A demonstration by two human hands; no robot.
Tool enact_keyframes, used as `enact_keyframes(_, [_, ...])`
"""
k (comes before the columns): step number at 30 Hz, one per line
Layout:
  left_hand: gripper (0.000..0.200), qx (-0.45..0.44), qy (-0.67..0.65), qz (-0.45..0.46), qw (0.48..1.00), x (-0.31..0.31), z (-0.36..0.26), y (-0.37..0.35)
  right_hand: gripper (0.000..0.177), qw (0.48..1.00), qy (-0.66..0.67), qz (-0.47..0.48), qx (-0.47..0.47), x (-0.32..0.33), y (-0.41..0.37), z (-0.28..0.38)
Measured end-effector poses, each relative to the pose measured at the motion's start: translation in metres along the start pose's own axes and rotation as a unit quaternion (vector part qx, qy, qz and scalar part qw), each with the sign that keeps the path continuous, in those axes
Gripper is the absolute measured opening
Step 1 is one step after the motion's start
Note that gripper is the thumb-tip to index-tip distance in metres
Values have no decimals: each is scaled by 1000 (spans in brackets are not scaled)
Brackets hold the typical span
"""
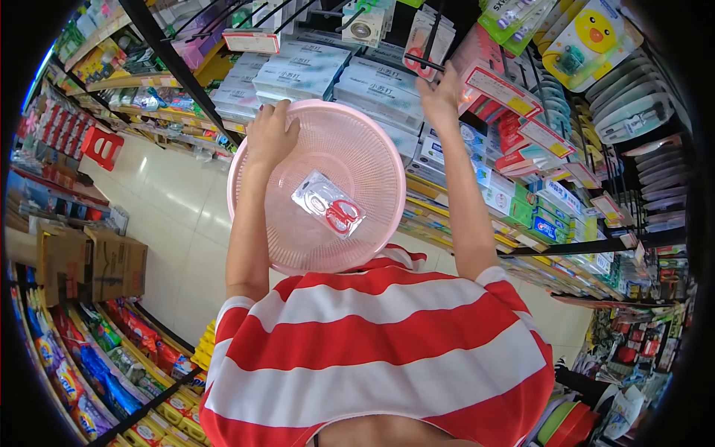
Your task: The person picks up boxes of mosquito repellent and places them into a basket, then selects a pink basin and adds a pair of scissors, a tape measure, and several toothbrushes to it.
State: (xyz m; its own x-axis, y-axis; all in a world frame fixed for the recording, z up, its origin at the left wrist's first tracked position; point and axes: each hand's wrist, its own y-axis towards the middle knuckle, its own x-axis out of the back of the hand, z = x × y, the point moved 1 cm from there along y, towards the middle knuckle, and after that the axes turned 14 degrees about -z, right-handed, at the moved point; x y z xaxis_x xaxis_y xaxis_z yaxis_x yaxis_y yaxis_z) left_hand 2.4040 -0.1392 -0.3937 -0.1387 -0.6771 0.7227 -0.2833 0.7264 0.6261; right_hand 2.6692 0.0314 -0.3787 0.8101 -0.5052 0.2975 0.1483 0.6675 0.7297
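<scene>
My left hand [272, 138] is closed over the far left rim of a round pink plastic basket [392, 171]. Inside the basket lies a blister pack of red-handled scissors [329, 205]. Up at the shelf, my right hand [441, 100] reaches to the lower edge of a hanging pack with red handles in it [430, 43]. Its thumb and fingers are apart, and the fingertips are partly hidden among the packs and hook ends. Whether they touch the pack is hard to see.
Stacked pale blue boxes [302, 67] fill the shelf beyond the basket. Metal hooks with price tags [503, 91] stick out at the right. A red stool [102, 147] and cardboard boxes [115, 264] stand at the left by the tiled aisle [175, 194].
</scene>
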Motion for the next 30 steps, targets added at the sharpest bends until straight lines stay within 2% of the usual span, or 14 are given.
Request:
enact_keyframes(2, [39,2,3,-3,1000,3,0,-2,58,989,-134,-52,25,-13,18,-9])
enact_keyframes(5, [39,6,3,-12,1000,6,4,-4,59,997,-73,-36,-18,-23,26,-22])
enact_keyframes(8, [39,10,6,-11,1000,9,7,-7,47,997,-22,-33,-68,-24,28,-18])
enact_keyframes(11, [40,8,11,-15,1000,13,9,-8,30,995,-38,29,-86,-22,35,-8])
enact_keyframes(14, [41,14,18,-8,1000,15,11,-8,20,991,66,58,-100,-14,38,1])
enact_keyframes(17, [41,18,22,-15,999,18,13,-9,21,978,177,77,-80,-8,32,-3])
enact_keyframes(20, [40,18,24,-24,999,21,13,-11,24,960,165,155,-161,21,24,16])
enact_keyframes(21, [39,13,26,-33,999,20,14,-11,27,940,256,151,-170,35,19,19])
enact_keyframes(28, [38,-9,28,-43,999,16,8,-6,30,955,192,170,-151,41,29,-18])
enact_keyframes(30, [38,-5,26,-33,999,14,5,-5,30,947,202,167,-188,42,28,-14])
